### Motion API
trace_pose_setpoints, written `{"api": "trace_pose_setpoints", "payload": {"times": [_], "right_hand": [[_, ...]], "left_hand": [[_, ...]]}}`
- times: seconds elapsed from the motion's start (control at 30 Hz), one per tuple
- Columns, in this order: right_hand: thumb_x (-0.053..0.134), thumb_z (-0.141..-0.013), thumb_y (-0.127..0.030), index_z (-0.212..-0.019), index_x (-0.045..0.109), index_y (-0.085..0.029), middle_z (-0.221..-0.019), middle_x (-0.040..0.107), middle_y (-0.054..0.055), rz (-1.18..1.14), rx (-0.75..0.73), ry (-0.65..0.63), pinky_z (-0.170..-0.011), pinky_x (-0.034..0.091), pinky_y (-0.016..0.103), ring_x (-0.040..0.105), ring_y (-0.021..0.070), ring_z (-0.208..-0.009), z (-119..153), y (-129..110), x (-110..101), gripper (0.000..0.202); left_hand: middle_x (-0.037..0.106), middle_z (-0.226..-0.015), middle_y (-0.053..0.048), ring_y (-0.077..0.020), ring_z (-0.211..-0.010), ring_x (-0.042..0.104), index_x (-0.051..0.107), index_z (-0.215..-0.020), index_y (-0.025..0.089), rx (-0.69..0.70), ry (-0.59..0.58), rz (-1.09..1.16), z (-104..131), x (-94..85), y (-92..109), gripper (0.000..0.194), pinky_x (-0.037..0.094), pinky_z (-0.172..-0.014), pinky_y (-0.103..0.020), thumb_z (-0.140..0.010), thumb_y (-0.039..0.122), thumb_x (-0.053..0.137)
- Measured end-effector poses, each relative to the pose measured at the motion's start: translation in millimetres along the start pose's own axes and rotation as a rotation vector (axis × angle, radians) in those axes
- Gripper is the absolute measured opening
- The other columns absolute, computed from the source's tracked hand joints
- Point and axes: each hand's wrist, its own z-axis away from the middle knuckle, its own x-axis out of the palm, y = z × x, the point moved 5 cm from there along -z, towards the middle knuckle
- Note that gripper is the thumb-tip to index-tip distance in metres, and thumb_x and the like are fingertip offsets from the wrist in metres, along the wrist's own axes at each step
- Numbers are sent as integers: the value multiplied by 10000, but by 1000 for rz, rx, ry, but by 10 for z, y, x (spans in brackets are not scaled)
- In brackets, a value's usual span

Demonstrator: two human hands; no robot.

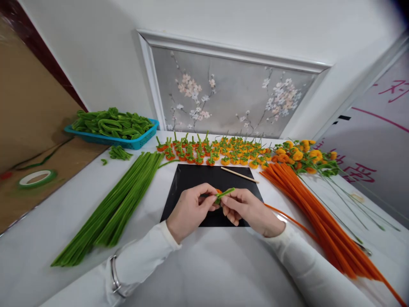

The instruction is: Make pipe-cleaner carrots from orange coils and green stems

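Over a black mat (185,177), my left hand (193,209) and my right hand (251,209) meet with their fingers pinched together. Between them is a small pipe-cleaner flower (218,198), its orange part mostly covered by my fingers. A short green pipe-cleaner end (228,192) sticks out of it up and to the right, by my right fingertips. My left thumb and forefinger grip the flower from the left side. A thin wooden stick (239,175) lies across the mat's far right corner.
Green pipe cleaners (115,209) lie left, orange ones (306,213) right. Behind the mat stand rows of orange and yellow flower heads (234,160). A blue basket (140,143) holds green pieces. Stemmed flowers (300,155) lie back right; green tape (37,179) sits far left.
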Motion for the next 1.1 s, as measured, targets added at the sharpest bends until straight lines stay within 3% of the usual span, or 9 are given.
{"api": "trace_pose_setpoints", "payload": {"times": [0.1, 0.23, 0.33, 0.4, 0.5, 0.7, 0.9, 1.1], "right_hand": [[501, -875, -343, -704, 524, -158, -583, 513, -30, 231, -148, 63, -437, 386, 192, 466, 70, -459, 16, -76, -27, 253], [435, -883, -144, -748, 576, -166, -669, 572, 19, 890, -504, 212, -581, 392, 248, 525, 127, -616, 123, -279, 17, 195], [396, -880, -89, -752, 581, -162, -711, 595, 55, 1205, -618, 230, -648, 392, 285, 543, 163, -686, 173, -329, 79, 237], [421, -890, -118, -793, 577, -169, -735, 612, 48, 1154, -590, 233, -652, 399, 275, 554, 157, -687, 173, -330, 41, 191], [477, -895, -201, -843, 547, -190, -717, 611, 6, 853, -453, 226, -587, 404, 236, 554, 125, -625, 143, -298, -93, 88], [433, -922, -318, -857, 512, -193, -709, 582, -16, 450, -284, 117, -524, 428, 206, 546, 93, -553, 99, -208, -175, 161], [443, -903, -260, -767, 500, -189, -630, 530, -34, 494, -291, 155, -480, 368, 198, 495, 82, -506, 70, -173, -99, 164], [473, -845, -134, -719, 495, -182, -584, 491, -44, 759, -437, 243, -500, 309, 213, 421, 83, -513, 149, -328, -25, 136]], "left_hand": [[625, -763, -8, -125, -681, 656, 609, -804, 128, -73, -20, 79, -13, 0, -9, 72, 559, -649, -222, -794, 196, 588], [640, -711, -12, -111, -622, 666, 586, -770, 113, -286, -50, 237, -6, 9, -63, 82, 549, -621, -194, -767, 178, 636], [657, -721, -26, -106, -626, 669, 587, -785, 107, -380, -77, 319, 14, 22, -79, 109, 553, -645, -194, -766, 191, 654], [662, -726, -29, -112, -644, 675, 591, -795, 107, -389, -84, 346, 21, 24, -73, 127, 555, -660, -196, -761, 203, 667], [667, -729, -28, -123, -670, 686, 591, -793, 109, -382, -81, 375, 21, 25, -64, 156, 555, -675, -192, -744, 219, 691], [667, -758, -24, -123, -677, 684, 590, -786, 112, -328, -44, 365, 5, 12, -60, 187, 557, -687, -207, -731, 251, 703], [644, -737, -11, -117, -671, 662, 601, -757, 104, -245, -22, 281, 3, 52, 9, 153, 554, -673, -213, -730, 230, 684], [640, -749, 12, -130, -678, 664, 558, -812, 143, -248, 31, 339, 28, 68, 22, 164, 568, -719, -293, -727, 211, 680]]}}
